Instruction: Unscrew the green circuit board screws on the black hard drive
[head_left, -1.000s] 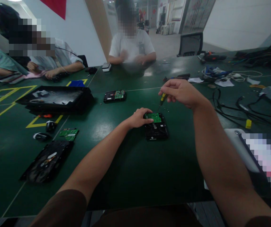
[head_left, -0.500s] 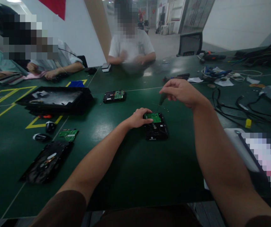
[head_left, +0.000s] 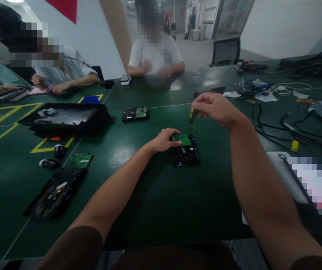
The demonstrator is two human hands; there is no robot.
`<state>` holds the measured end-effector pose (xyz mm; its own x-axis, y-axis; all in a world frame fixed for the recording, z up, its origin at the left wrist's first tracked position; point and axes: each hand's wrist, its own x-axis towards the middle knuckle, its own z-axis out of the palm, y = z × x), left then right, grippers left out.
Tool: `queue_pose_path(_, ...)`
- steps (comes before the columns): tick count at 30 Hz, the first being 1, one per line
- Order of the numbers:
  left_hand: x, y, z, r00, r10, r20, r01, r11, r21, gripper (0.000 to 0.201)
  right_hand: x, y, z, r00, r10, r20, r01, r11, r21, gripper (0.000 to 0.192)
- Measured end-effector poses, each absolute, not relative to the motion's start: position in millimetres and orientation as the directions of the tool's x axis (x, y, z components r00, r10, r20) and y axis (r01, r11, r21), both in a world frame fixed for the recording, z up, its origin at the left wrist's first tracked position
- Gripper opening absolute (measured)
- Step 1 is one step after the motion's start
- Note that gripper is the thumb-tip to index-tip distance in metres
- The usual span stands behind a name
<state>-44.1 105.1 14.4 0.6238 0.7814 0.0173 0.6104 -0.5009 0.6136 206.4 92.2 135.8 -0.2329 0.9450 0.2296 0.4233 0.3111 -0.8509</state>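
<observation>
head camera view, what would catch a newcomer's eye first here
At mid-table, the left hand rests on a black hard drive whose green circuit board faces up, while the right hand holds a yellow-handled screwdriver tip-down at the drive's far edge. Nearer on the left lies an opened hard drive, and a tangle of black cables sprawls on the right.
</observation>
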Motion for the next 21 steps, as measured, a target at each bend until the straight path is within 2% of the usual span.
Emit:
queue_pose_path(4,-44.5,105.5,13.9,0.631,0.776,0.021,0.603,-0.507,0.616,0.059,205.7,91.1,136.1,-0.22,0.952,0.212,0.42,0.289,-0.86,0.024)
queue_pose_path(8,-44.3,106.0,12.0,0.631,0.774,0.043,0.589,-0.514,0.624,0.06,200.0,88.1,138.7,-0.256,0.944,0.206,0.354,0.29,-0.889,0.018)
queue_pose_path(12,-43.7,106.5,10.0,0.627,0.777,0.051,0.59,-0.517,0.62,0.058,197.4,88.0,139.6,-0.293,0.94,0.176,0.282,0.26,-0.923,0.021)
queue_pose_path(17,-43.3,104.7,12.3,0.622,0.781,0.05,0.596,-0.514,0.617,0.057,198.9,89.9,137.6,-0.302,0.923,0.24,0.382,0.348,-0.856,0.025)
queue_pose_path(21,-42.9,103.6,14.0,0.615,0.787,0.033,0.608,-0.502,0.615,0.057,195.0,90.6,134.8,-0.251,0.941,0.226,0.394,0.313,-0.864,0.027)
